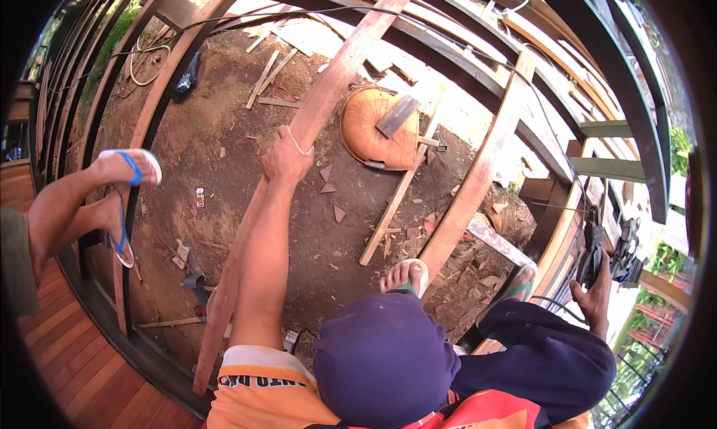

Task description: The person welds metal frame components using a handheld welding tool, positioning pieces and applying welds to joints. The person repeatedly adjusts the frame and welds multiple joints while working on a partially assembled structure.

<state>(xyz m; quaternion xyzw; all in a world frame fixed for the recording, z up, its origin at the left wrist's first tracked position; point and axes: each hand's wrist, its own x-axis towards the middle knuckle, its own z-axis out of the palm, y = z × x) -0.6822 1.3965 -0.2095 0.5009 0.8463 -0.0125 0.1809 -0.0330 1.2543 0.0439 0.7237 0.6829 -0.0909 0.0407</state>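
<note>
My left hand is closed around a long reddish wooden plank. The plank slants from the top middle down to the lower left, and my forearm covers part of its edge. A thin pale loop shows at the fingers. Off to the right, my right hand has its thumb and a finger apart, beside a bundle of black straps or cords. It seems to hold nothing, though some fingers are hidden. Between my hands are my bent knees in navy trousers and my feet in green-strapped flip-flops.
A second plank runs past my foot. Dark beams frame the opening over bare soil. Below lie an orange wheelbarrow tray and wood scraps. At left, another person's legs hang near a wooden deck.
</note>
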